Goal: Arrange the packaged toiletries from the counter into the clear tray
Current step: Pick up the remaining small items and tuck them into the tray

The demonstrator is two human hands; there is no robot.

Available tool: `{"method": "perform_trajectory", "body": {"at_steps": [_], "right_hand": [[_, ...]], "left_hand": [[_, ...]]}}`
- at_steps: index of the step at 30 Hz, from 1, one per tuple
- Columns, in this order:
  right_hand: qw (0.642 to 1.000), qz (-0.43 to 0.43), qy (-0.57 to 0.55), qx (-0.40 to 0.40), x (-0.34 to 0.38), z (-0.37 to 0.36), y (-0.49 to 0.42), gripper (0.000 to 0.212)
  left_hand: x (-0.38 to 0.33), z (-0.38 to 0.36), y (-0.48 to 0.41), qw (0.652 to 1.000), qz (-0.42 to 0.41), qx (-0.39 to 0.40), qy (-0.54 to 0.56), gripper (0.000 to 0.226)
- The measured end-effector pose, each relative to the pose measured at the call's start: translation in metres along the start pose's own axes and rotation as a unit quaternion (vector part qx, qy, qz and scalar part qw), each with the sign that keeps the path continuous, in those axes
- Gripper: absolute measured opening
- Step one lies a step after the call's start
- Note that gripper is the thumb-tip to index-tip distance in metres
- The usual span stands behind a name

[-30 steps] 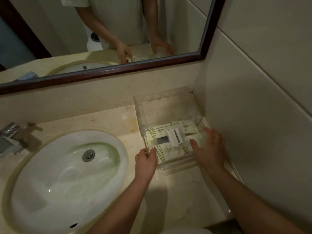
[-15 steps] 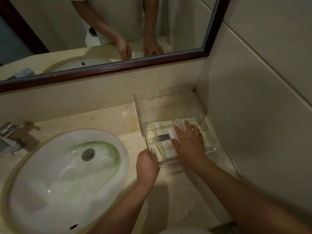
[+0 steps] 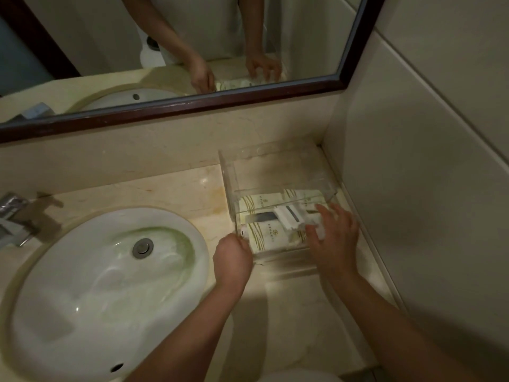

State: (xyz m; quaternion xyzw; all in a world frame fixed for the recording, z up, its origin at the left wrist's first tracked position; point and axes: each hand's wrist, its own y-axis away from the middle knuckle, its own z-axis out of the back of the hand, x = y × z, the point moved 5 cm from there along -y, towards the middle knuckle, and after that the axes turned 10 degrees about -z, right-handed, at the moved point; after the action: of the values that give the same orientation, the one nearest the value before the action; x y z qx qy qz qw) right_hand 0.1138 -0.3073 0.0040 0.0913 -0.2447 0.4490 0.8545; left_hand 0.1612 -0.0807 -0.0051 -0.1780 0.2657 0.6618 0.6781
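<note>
A clear acrylic tray (image 3: 228, 177) stands on the counter in the corner by the right wall. Inside lie several cream packets with green stripes (image 3: 268, 234) and a white packet with a dark band (image 3: 289, 215) lying across them. My left hand (image 3: 232, 256) grips the tray's near left corner. My right hand (image 3: 334, 238) is inside the tray at its right side, its fingers curled around a small white packet (image 3: 319, 230).
A white oval sink (image 3: 96, 285) fills the counter to the left, with a chrome tap (image 3: 13, 216) at its far left. A dark-framed mirror (image 3: 192, 106) runs above the backsplash. The tiled wall (image 3: 427, 188) is close on the right.
My right hand has shifted from the middle of the tray to its right side, uncovering the white banded packet. My left hand has stayed on the tray's corner.
</note>
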Motion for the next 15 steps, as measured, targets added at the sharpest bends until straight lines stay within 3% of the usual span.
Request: {"method": "perform_trajectory", "body": {"at_steps": [3, 5, 15], "right_hand": [[0.988, 0.122, 0.027, 0.092, 0.019, -0.020, 0.002, 0.046], [0.978, 0.152, 0.080, 0.118, 0.019, -0.031, 0.002, 0.049], [0.979, 0.126, 0.141, 0.077, 0.042, -0.039, -0.012, 0.053]], "left_hand": [[0.000, -0.001, 0.002, 0.999, 0.003, 0.011, -0.039, 0.036], [0.000, -0.002, 0.004, 0.998, 0.004, 0.018, -0.057, 0.037], [0.002, -0.001, -0.012, 0.999, 0.012, 0.008, -0.044, 0.033]]}}
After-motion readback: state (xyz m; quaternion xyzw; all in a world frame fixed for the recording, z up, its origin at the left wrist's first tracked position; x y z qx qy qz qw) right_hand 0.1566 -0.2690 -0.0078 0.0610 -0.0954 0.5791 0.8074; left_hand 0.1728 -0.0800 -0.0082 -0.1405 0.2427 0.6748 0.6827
